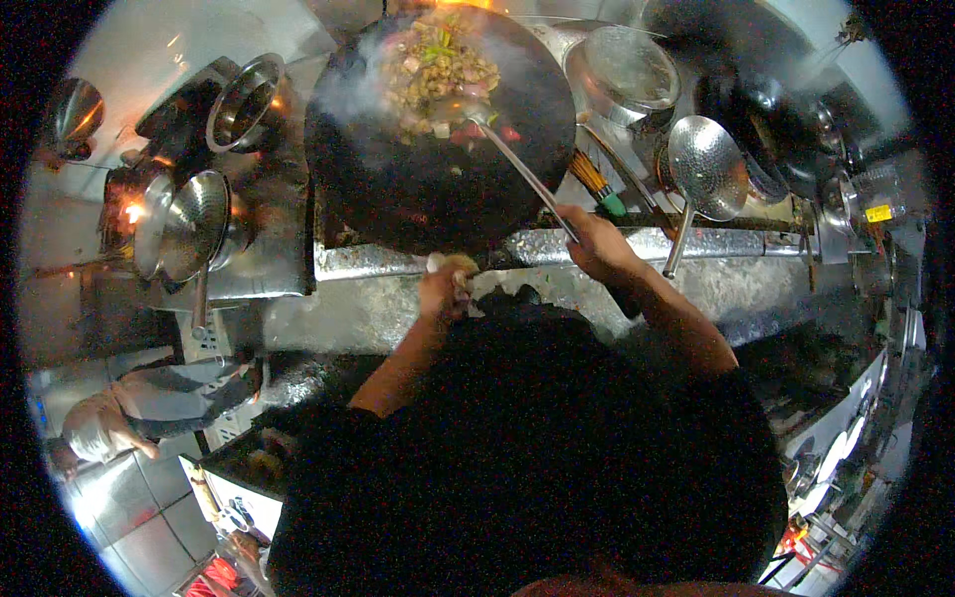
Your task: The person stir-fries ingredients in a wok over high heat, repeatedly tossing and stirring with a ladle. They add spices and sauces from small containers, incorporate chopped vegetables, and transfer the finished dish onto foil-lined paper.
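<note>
A large black wok (425,198) sits over the burner in front of me, its upper part steaming. Chopped food (440,71) with meat-like pieces, onion and green bits is heaped at its far side. My right hand (603,242) grips the long handle of a metal ladle (522,168), whose bowl rests at the near edge of the food. At the wok's near rim, my left hand (440,289) is closed around a bunched cloth (456,264). The cloth seems to press on the wok's edge; whether a handle lies under it is hidden.
Right of the wok stand a round metal pot (627,74), a wok brush (593,175) with a green end and a perforated skimmer (707,168). On the left are a steel bowl (246,104) and a long-handled metal strainer (198,224). Flame (462,3) glows behind the wok.
</note>
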Tool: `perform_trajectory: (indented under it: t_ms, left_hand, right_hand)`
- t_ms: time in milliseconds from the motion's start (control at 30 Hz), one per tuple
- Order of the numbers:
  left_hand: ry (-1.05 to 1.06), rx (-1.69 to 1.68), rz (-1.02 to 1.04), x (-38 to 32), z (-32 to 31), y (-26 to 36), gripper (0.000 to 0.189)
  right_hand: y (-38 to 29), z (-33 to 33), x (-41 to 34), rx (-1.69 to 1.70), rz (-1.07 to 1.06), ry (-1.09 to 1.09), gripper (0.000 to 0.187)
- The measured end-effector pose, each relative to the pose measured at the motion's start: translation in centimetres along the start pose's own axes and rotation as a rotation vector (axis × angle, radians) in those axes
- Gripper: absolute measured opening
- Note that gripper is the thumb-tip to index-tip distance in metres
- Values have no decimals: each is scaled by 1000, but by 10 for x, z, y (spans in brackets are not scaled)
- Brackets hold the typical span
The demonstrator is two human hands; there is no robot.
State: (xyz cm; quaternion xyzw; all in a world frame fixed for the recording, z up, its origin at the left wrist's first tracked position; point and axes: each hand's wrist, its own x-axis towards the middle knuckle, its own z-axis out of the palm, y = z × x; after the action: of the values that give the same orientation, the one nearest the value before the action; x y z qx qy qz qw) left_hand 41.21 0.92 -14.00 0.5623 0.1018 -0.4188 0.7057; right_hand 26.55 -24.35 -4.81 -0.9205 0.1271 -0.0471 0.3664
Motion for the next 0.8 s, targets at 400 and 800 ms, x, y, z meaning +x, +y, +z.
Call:
perform_trajectory:
  t_ms: [400, 800]
  left_hand:
    - [-164, -372, -30, -49, -13, 4, 14]
    - [-224, 527, 377, -126, -89, -57, 21]
  right_hand:
    - [-60, 10, -126, 196, 230, 108, 49]
    - [-141, 41, -237, 855, 520, 367, 52]
